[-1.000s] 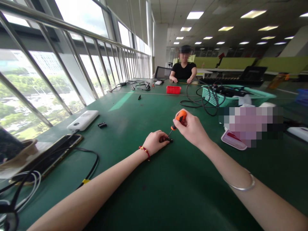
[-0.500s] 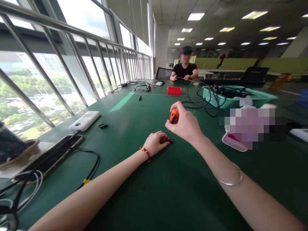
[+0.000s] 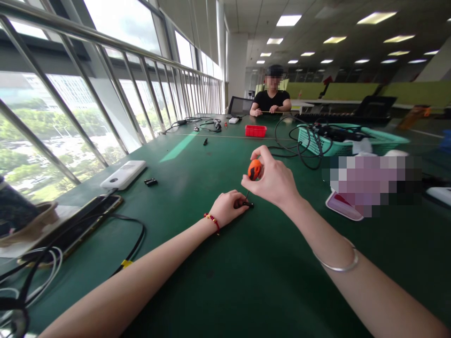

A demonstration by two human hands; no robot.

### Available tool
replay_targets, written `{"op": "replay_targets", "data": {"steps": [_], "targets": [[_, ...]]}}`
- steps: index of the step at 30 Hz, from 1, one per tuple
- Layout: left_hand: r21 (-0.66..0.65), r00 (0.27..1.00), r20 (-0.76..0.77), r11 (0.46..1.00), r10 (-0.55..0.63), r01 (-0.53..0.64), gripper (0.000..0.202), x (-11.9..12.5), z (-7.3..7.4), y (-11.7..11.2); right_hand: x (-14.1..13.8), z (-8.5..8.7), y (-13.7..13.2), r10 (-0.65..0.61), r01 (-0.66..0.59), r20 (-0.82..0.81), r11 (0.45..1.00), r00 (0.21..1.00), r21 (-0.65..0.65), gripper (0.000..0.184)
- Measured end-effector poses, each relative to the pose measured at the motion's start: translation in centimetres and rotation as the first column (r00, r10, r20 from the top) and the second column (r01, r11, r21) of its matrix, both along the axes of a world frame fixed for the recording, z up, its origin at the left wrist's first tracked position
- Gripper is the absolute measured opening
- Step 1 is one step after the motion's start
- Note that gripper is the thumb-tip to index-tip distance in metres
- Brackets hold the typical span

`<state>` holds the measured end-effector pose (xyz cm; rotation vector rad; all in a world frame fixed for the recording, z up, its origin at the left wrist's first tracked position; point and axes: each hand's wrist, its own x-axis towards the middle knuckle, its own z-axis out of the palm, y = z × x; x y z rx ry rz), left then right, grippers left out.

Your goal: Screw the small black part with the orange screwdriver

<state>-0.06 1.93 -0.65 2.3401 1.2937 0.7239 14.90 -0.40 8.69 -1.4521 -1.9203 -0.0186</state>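
Note:
My right hand (image 3: 273,180) is wrapped round the orange handle of a small screwdriver (image 3: 254,170), held nearly upright. Its tip meets a small black part (image 3: 247,204) lying on the green table (image 3: 225,263). My left hand (image 3: 227,208) rests on the table with its fingers pinched on that black part, holding it down. A red bead bracelet circles my left wrist and a silver bangle my right forearm.
A white power bank (image 3: 123,174), another small black part (image 3: 151,181), a phone (image 3: 75,225) and black cables (image 3: 130,239) lie to the left. A teal basket (image 3: 348,141) with cables and a red tray (image 3: 255,131) stand farther off. A person (image 3: 271,96) sits at the far end.
My right hand has tipped the screwdriver from a slant to nearly upright and shifted slightly left over the black part. My left hand stayed on the part.

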Motion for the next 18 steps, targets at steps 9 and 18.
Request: {"op": "replay_targets", "data": {"steps": [9,18], "targets": [[-0.013,1.000,0.011,1.000,-0.005,0.005,0.014,-0.01,0.01,0.00,-0.03,-0.07,0.07,-0.007,0.006,-0.057,1.000,0.998,-0.008,0.019],[-0.001,1.000,0.008,1.000,0.003,-0.003,0.014,-0.01,-0.10,0.04,0.12,0.32,-0.17,-0.062,0.064,-0.092,0.998,0.994,0.012,0.037]]}}
